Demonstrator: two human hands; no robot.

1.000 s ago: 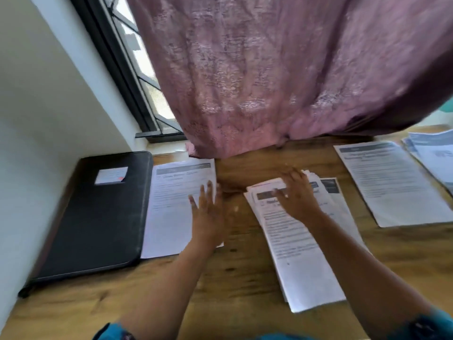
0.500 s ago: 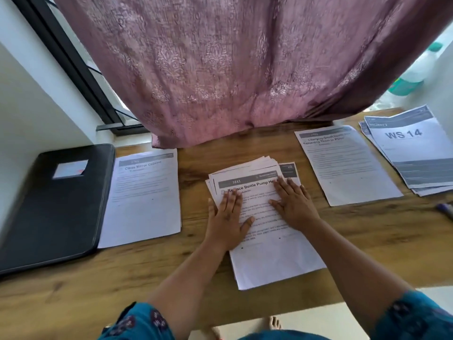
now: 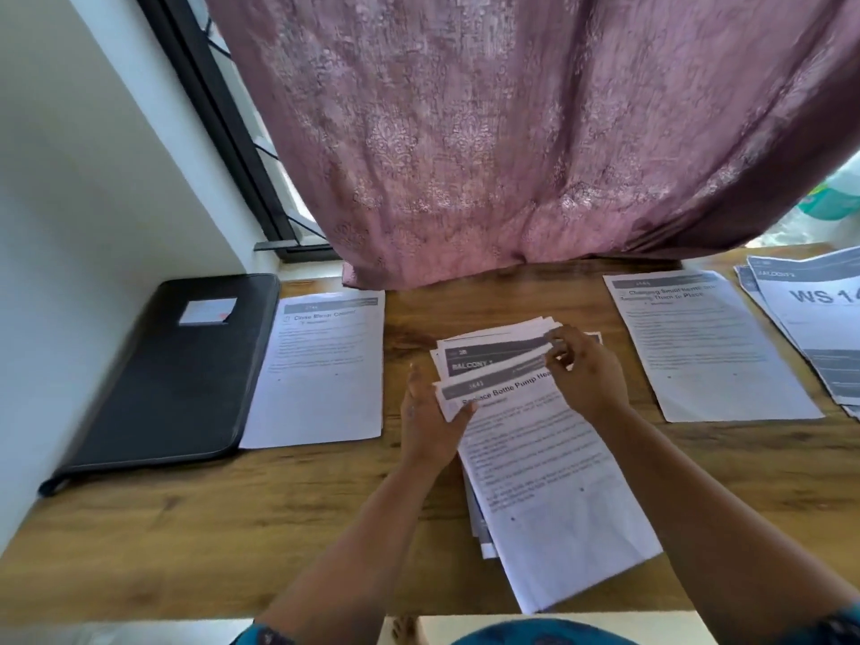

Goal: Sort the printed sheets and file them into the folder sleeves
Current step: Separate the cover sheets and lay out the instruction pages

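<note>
Nearest us, the loose middle stack of white printed sheets (image 3: 554,495) lies on the brown wooden counter (image 3: 232,528), its long axis running away from us and tilted a little leftward at the far end. We have both hands at that far end, so the coming move turns on one thing: the top sheet headed "Replace Bottle Pump Head" (image 3: 540,453) sits directly under and between our hands, and neither arm need reach.

Our left hand (image 3: 430,425) grips the sheet's far left corner, thumb on top and the fingers underneath as far as we can tell, the corner lifted off the stack. Our right hand (image 3: 586,370) pinches the far edge of paper at the right, fingers curled and close together (whether it holds the top sheet alone or the dark-banded "BALCONY" sheet (image 3: 493,356) beneath it, we cannot tell). So both hands are closed on paper, neither spread flat.

We judge the step in hand to be peeling one sheet free for sorting. Candidate piles lie either side: the single white sheet headed "Clean Mirror Cabinet" (image 3: 321,370) to the left, the white sheet with a grey header band (image 3: 702,346) to the right, and beyond it at the right edge the fanned pile marked "WS 14" (image 3: 809,318).

Farther left, the black zipped folder with a white label (image 3: 172,370) lies closed beside the wall, touching or just beside the left sheet. No filing has begun. Behind everything hangs the mauve patterned curtain (image 3: 488,155).
</note>
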